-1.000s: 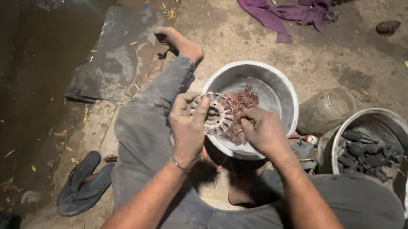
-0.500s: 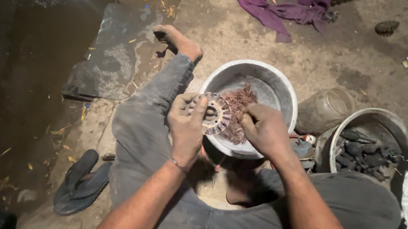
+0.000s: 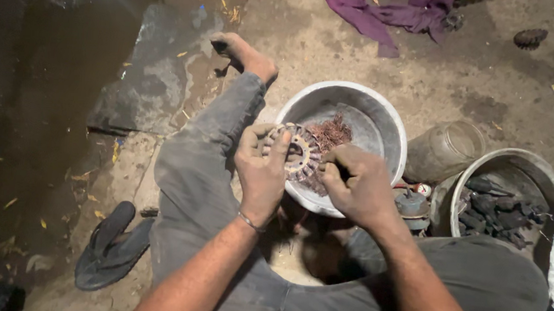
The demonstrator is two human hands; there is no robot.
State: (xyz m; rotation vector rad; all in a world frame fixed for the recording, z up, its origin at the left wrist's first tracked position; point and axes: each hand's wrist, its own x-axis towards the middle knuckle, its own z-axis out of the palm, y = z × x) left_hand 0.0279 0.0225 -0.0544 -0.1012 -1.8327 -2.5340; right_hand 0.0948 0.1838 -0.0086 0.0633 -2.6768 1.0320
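The floor is bare packed dirt, dark and wet toward nine o'clock where a sandal lies, with a purple cloth at one o'clock and a bucket of dark parts at three o'clock. Over a grey metal bowl of copper wire, the slotted ring-shaped stator is round, without a long axis, its open face tilted up toward the camera. The left hand is clamped on its nine-o'clock rim, thumb across the face; the right hand is pinched together at its four-o'clock edge.
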